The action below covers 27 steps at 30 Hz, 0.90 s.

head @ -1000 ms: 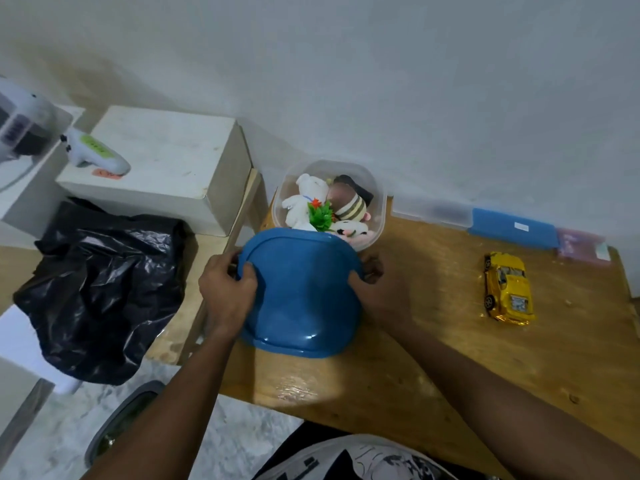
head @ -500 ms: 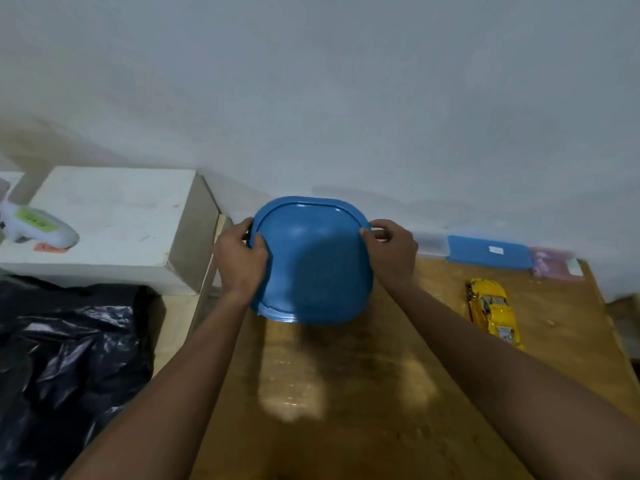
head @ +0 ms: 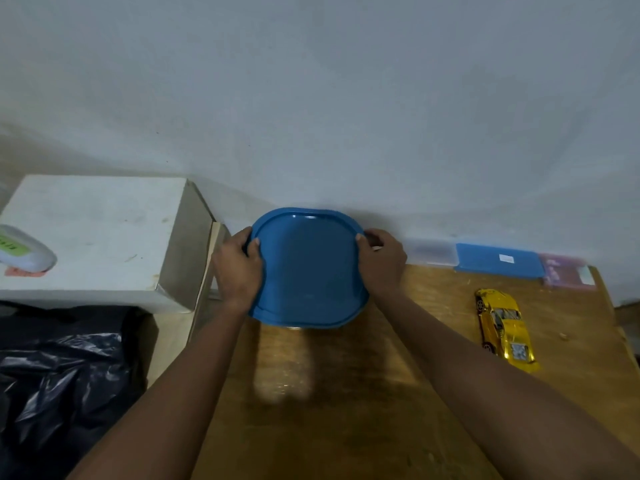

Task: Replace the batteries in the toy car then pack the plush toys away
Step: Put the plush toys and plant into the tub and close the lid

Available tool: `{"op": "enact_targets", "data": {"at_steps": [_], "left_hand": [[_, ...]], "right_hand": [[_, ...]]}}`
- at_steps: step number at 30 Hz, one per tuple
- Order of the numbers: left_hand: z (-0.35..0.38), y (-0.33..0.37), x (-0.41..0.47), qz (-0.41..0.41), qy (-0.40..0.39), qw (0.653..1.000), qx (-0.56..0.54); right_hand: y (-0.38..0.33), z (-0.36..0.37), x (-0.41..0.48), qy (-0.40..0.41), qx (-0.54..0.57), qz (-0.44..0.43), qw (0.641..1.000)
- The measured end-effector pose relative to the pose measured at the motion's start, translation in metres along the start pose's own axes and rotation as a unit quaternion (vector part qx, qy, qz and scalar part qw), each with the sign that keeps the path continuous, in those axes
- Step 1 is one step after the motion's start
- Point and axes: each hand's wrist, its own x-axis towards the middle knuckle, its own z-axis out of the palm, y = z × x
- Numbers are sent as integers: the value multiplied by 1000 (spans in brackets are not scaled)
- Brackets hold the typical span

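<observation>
A blue lid (head: 308, 268) covers the clear container at the back left of the wooden table (head: 346, 393), against the wall. The container and the plush toys in it are hidden under the lid. My left hand (head: 237, 268) grips the lid's left edge and my right hand (head: 382, 261) grips its right edge. A yellow toy car (head: 504, 329) lies on the table to the right, apart from both hands.
A flat blue case (head: 498, 261), a clear box (head: 431, 252) and a pink packet (head: 568, 271) lie along the wall at the back right. Left of the table stands a white box (head: 100, 237) with a white handheld device (head: 24, 252) on it. Below that lies a black plastic bag (head: 59, 382).
One second ago the lid was held in front of the open container, with the plush toys showing. Both hands have carried it back and over the container, which it now covers.
</observation>
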Motion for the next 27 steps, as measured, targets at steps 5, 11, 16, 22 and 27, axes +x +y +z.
{"op": "enact_targets", "data": {"at_steps": [5, 11, 16, 22, 27], "left_hand": [[5, -4, 1, 5, 7, 1000, -10], [8, -8, 5, 7, 9, 1000, 2], [10, -7, 10, 13, 11, 1000, 11], [11, -2, 8, 16, 7, 1000, 12], [12, 0, 4, 8, 10, 1000, 20]], "right_hand": [[6, 11, -1, 19, -26, -27, 999], [6, 16, -8, 59, -56, -52, 995], [5, 18, -5, 72, -75, -66, 992], [8, 17, -1, 69, -77, -72, 992], [11, 16, 1, 63, -77, -85, 991]]}}
